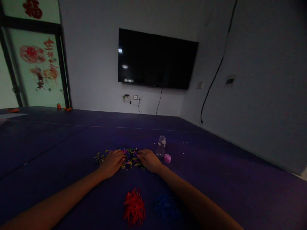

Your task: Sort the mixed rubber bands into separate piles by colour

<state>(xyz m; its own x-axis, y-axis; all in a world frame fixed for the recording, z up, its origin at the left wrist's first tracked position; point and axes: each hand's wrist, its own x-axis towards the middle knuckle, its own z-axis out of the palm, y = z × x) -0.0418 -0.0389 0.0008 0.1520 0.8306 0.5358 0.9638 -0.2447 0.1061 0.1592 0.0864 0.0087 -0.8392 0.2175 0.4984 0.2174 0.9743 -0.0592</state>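
Observation:
A spread of small mixed-colour bands (130,163), many of them yellow and dark, lies on the purple table (83,140). My left hand (112,163) rests on the left part of the spread, its fingers bent and close together; what is under them is hidden. At the right edge of the spread, my right hand (148,159) touches the bands with its fingertips, and whether it pinches any is too small to tell. Nearer to me lie a heap of red bands (134,208) and a dim heap of blue bands (166,206).
A clear bottle (161,147) stands just right of my right hand, with a pink cap (167,158) beside it. Small white bits lie farther right. Behind the table are a wall-mounted screen (157,59) and a hanging cable (213,81).

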